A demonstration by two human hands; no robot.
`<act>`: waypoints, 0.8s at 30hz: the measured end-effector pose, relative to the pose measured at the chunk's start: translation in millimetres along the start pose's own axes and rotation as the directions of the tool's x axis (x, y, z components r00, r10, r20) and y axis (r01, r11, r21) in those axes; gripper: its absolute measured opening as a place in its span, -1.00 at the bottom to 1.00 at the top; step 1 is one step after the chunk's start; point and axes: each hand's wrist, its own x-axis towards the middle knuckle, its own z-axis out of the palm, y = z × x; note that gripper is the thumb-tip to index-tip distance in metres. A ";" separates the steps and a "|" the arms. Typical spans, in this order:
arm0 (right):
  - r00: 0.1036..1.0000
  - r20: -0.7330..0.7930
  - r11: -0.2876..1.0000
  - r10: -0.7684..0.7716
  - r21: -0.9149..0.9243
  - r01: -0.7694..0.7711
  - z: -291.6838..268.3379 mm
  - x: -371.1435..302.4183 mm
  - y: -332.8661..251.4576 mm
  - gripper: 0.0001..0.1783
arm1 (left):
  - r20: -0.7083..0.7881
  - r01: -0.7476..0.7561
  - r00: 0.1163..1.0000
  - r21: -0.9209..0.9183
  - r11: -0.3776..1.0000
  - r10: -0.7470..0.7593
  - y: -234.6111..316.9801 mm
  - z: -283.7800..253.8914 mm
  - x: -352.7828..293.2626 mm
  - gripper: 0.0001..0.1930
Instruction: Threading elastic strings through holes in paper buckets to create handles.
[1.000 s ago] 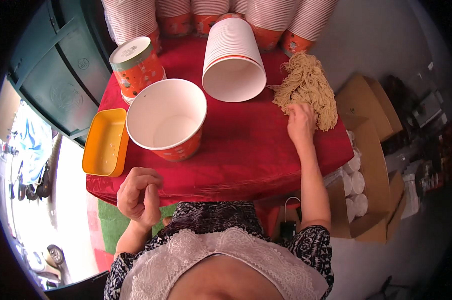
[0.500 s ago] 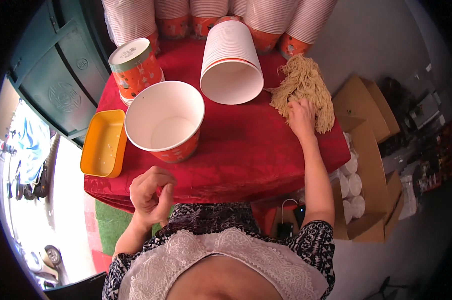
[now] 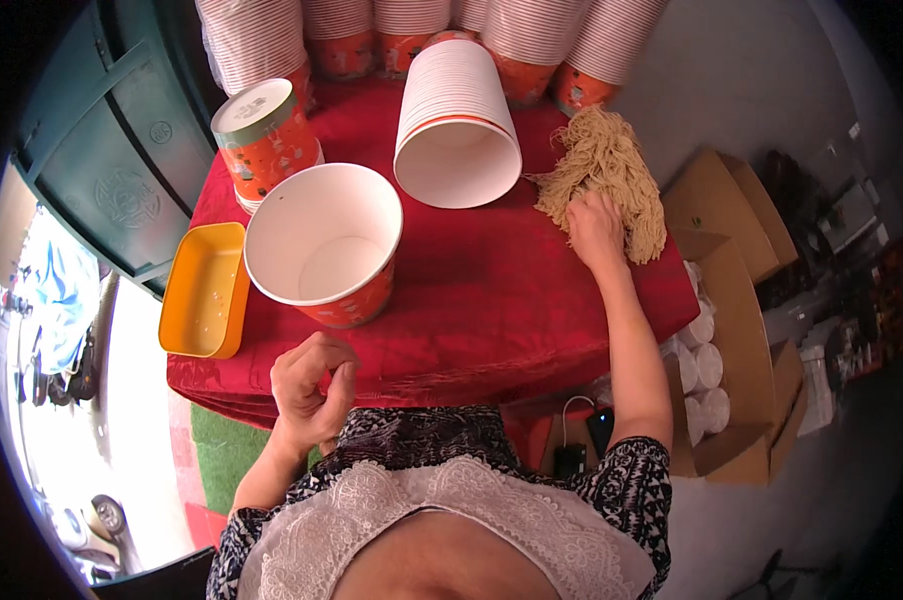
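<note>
At the table's right side lies a heap of thin tan strands (image 3: 617, 160), like yarn or string. My right hand (image 3: 597, 230) is at its near left edge, fingers curled down into it; the fingertips are hidden. My left hand (image 3: 315, 385) hovers by the table's near edge, fingers and thumb bent in a loose fist, and whatever it may hold does not show. Just beyond it stands a large white-lined paper bucket (image 3: 332, 235) with an orange printed outside, upright, nothing seen inside. A nested stack of paper buckets (image 3: 457, 125) lies on its side, mouth toward me.
A yellow plastic tub (image 3: 175, 290) with small bits inside sits at the left edge. Upside-down orange buckets (image 3: 272, 150) stand behind it. Several tall bucket stacks (image 3: 532, 35) line the back of the red cloth (image 3: 472, 300). Right of the table, a cardboard box (image 3: 737, 330) holds white round items.
My left hand has shifted slightly right, still curled. My right hand stays at the strands with only a small movement. The view has shifted a little; the buckets and tub keep their places.
</note>
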 end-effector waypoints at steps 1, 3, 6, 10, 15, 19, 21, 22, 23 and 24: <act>1.000 -0.001 1.000 0.003 -0.003 -0.003 3.5 -0.5 4.9 -0.93 | 0.002 -0.003 1.000 -0.002 1.000 0.003 0.6 0.1 -0.9 -0.93; 0.984 0.017 0.876 0.179 0.453 -0.167 6.4 0.2 14.7 -0.91 | 0.005 0.034 0.999 0.010 0.999 -0.034 0.3 1.2 -1.5 -0.93; 0.868 0.295 0.440 0.399 0.769 -0.464 -17.9 -2.6 15.1 -0.87 | -0.005 0.052 0.999 0.001 0.999 -0.052 -3.1 0.6 -3.7 -0.92; 0.848 0.318 0.456 0.424 0.734 -0.504 -28.3 -18.5 29.2 -0.88 | 0.003 0.055 0.998 -0.015 0.998 -0.055 -5.6 2.7 -3.4 -0.92; 0.982 0.004 0.779 0.191 0.608 -0.154 -37.6 -33.9 1.6 -0.92 | 0.058 0.098 0.994 -0.086 0.991 -0.093 -4.4 11.9 -1.6 -0.91; 0.951 -0.254 0.883 -0.174 0.387 0.265 -72.9 -24.8 -71.5 -0.95 | 0.143 0.096 0.986 -0.085 0.992 -0.083 -5.9 21.6 0.8 -0.93; 0.936 -0.261 0.750 -0.234 0.565 0.345 -72.9 -31.5 -102.5 -0.94 | 0.173 0.096 0.982 -0.097 0.991 -0.078 -6.6 27.2 4.0 -0.95; 0.949 -0.186 0.688 -0.257 0.654 0.314 -84.6 -36.2 -126.7 -0.95 | 0.177 0.109 0.980 -0.102 0.989 -0.090 -10.2 30.1 3.3 -0.97; 0.963 -0.135 0.581 -0.234 0.775 0.250 -90.1 -44.9 -151.5 -0.96 | 0.190 0.153 0.973 -0.102 0.983 -0.131 -10.0 32.8 4.6 -0.98; 0.964 -0.137 0.470 -0.229 0.851 0.233 -98.0 -50.9 -172.3 -0.92 | 0.206 0.194 0.964 -0.105 0.975 -0.170 -9.4 35.5 5.9 -0.98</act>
